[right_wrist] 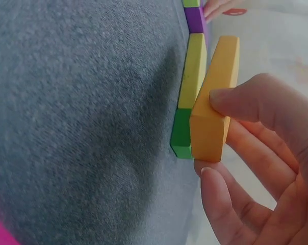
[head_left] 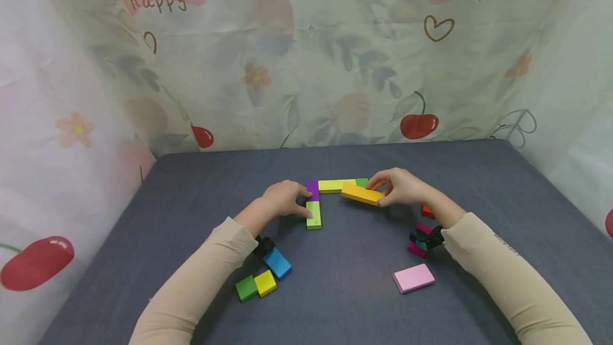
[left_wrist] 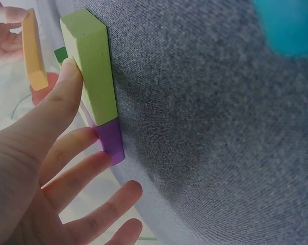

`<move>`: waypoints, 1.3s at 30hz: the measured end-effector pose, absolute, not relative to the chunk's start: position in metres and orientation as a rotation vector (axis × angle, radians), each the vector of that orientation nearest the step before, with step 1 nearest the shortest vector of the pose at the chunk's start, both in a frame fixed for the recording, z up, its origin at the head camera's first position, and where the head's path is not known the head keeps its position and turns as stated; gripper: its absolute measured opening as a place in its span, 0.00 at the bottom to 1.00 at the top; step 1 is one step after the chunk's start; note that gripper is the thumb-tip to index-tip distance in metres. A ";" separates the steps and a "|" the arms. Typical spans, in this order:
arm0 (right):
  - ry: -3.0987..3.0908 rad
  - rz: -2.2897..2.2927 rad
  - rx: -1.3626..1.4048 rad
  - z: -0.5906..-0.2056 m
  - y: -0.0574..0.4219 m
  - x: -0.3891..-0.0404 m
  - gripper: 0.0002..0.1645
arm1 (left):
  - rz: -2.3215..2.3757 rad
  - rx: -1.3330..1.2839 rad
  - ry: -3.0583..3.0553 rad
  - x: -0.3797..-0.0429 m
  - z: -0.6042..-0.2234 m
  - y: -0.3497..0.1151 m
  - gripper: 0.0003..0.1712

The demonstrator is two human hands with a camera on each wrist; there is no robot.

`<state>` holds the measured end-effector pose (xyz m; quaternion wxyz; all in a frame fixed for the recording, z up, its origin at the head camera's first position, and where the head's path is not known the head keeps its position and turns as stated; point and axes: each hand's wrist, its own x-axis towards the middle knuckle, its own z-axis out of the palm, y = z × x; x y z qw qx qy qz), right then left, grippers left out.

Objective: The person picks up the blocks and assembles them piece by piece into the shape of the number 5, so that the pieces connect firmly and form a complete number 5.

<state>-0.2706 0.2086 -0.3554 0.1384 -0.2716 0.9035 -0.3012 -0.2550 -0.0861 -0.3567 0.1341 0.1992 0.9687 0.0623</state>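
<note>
The right hand pinches a long orange block between thumb and fingers; the right wrist view shows it raised over the row behind. That row is a yellow block end to end with a green block. A purple block meets the row's left end, and a lime-green block continues from it toward the person, making a corner. With fingers spread, the left hand rests its thumb against the lime-green block and fingertips by the purple block.
Near the left forearm lie a blue block, a small yellow block and a green block. A pink block lies front right. Partly hidden by the right arm are magenta blocks and a red block. Patterned curtains surround the table.
</note>
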 end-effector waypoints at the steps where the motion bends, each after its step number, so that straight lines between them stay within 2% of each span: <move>1: 2.605 -0.866 -0.797 -0.356 0.208 -0.270 0.23 | 0.179 0.578 2.808 -0.255 -0.357 -0.086 0.35; 14: 2.500 -0.846 -0.942 -0.360 0.195 -0.268 0.22 | 0.159 0.572 2.802 -0.257 -0.357 -0.086 0.35; 39: 2.399 -0.778 -0.997 -0.363 0.179 -0.264 0.21 | 0.151 0.595 2.824 -0.255 -0.356 -0.086 0.34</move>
